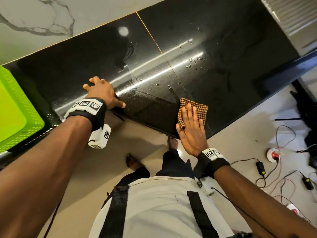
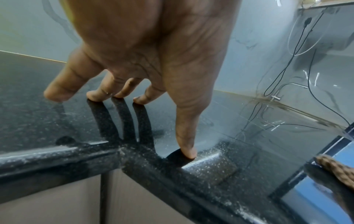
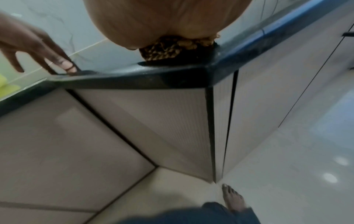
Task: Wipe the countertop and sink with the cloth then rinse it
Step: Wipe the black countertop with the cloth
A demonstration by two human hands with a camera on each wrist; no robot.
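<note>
A folded orange-and-black checked cloth [image 1: 197, 107] lies at the front edge of the black speckled countertop [image 1: 205, 40]. My right hand [image 1: 190, 124] presses flat on the cloth with straight fingers; the right wrist view shows the cloth [image 3: 172, 48] bunched under the palm at the counter's corner. My left hand [image 1: 101, 93] rests on the countertop further left, its fingertips [image 2: 95, 97] and thumb touching the stone, holding nothing. Water droplets [image 1: 195, 62] dot the surface beyond the cloth. No sink is in view.
A bright green perforated basket [image 1: 15, 107] stands at the counter's left end. A marble wall [image 1: 42, 18] backs the counter. Cabinet fronts [image 3: 134, 121] sit below. Cables and power adapters [image 1: 274, 169] lie on the floor at right. My bare feet [image 1: 173, 143] stand by the cabinet.
</note>
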